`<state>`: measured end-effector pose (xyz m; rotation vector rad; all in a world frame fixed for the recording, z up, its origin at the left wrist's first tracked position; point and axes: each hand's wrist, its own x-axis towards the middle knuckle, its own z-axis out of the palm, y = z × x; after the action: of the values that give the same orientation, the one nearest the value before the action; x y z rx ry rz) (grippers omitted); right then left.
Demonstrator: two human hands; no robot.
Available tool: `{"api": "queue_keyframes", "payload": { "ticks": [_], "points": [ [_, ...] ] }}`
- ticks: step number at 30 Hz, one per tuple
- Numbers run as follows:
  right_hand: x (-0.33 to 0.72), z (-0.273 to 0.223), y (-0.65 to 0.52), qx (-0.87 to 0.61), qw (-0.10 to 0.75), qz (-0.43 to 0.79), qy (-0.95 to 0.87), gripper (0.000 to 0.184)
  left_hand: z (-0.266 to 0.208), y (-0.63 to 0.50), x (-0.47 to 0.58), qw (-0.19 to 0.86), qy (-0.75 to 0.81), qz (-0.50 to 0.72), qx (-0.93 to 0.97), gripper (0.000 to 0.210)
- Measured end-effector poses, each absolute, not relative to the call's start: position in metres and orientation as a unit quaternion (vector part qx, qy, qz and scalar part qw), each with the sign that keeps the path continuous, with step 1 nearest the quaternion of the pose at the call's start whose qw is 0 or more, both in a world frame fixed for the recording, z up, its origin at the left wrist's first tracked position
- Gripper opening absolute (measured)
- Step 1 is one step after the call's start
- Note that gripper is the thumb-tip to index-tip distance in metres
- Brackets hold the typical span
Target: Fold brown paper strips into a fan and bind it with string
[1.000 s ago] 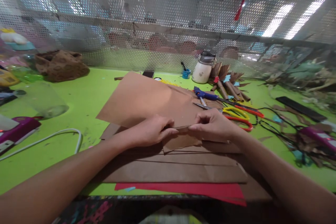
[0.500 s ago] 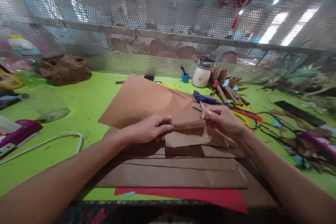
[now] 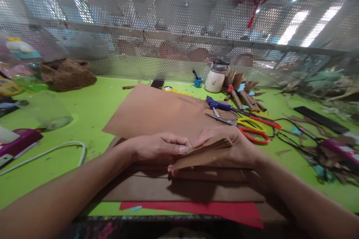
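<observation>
Between my two hands is a folded piece of brown paper [image 3: 207, 153] in several layers, its pleats fanning apart toward the right. My left hand [image 3: 159, 149] pinches its left end between thumb and fingers. At the other end, my right hand [image 3: 235, 143] is closed around the paper, with some fingers hidden behind it. Under both hands lie folded brown paper strips [image 3: 140, 188] and a larger brown sheet [image 3: 146, 110]. Scissors [image 3: 252, 129] with yellow and red handles rest just beyond my right hand, near a blue glue gun [image 3: 218, 104].
A white jug [image 3: 215, 78], a small blue pot [image 3: 198, 82] and rolled paper pieces with leaf-like tops [image 3: 244, 95] stand at the back. Cables and scraps lie right; a purple power strip [image 3: 21, 143] and white cable [image 3: 64, 145] lie left. Red paper [image 3: 196, 208] is at the front edge.
The folded paper has come nearer me and tilted, its layers now spreading open. My right hand has moved down and left, closer to my left hand, uncovering the scissors.
</observation>
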<state>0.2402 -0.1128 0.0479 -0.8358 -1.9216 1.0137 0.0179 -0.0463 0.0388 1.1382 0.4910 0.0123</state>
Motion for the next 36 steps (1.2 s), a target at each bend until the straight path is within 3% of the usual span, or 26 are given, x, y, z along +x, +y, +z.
{"api": "queue_keyframes", "payload": {
  "ticks": [9, 12, 17, 20, 23, 27, 29, 32, 36],
  "points": [
    [0.23, 0.037, -0.123, -0.35, 0.401, 0.465, -0.707, 0.026, 0.041, -0.049, 0.024, 0.776, 0.191, -0.018, 0.601, 0.028],
    [0.231, 0.037, -0.117, -0.383, 0.391, 0.425, -0.721, 0.014, 0.037, -0.049, 0.031, 0.755, 0.231, 0.054, 0.611, 0.027],
    [0.245, 0.043, -0.102, -0.413, 0.356, 0.367, -0.754, 0.025, 0.03, -0.053, 0.045, 0.736, 0.278, 0.226, 0.574, 0.033],
    [0.257, 0.039, -0.091, -0.449, 0.32, 0.304, -0.777, 0.028, 0.031, -0.061, 0.044, 0.597, 0.321, 0.322, 0.66, 0.034],
    [0.264, 0.029, -0.083, -0.481, 0.275, 0.228, -0.801, 0.027, 0.037, -0.068, 0.037, 0.309, 0.296, 0.401, 0.81, 0.034],
    [0.262, 0.019, -0.082, -0.474, 0.232, 0.163, -0.834, 0.026, 0.044, -0.066, 0.032, 0.015, 0.244, 0.343, 0.907, 0.026],
    [0.26, 0.017, -0.083, -0.469, 0.216, 0.142, -0.844, 0.028, 0.042, -0.059, 0.03, -0.038, 0.293, 0.255, 0.921, 0.023],
    [0.259, 0.014, -0.082, -0.468, 0.195, 0.124, -0.853, 0.031, 0.034, -0.046, 0.027, -0.035, 0.335, 0.115, 0.934, 0.026],
    [0.259, 0.013, -0.081, -0.471, 0.181, 0.127, -0.854, 0.029, 0.025, -0.035, 0.025, -0.01, 0.331, 0.118, 0.936, 0.031]
  ]
}}
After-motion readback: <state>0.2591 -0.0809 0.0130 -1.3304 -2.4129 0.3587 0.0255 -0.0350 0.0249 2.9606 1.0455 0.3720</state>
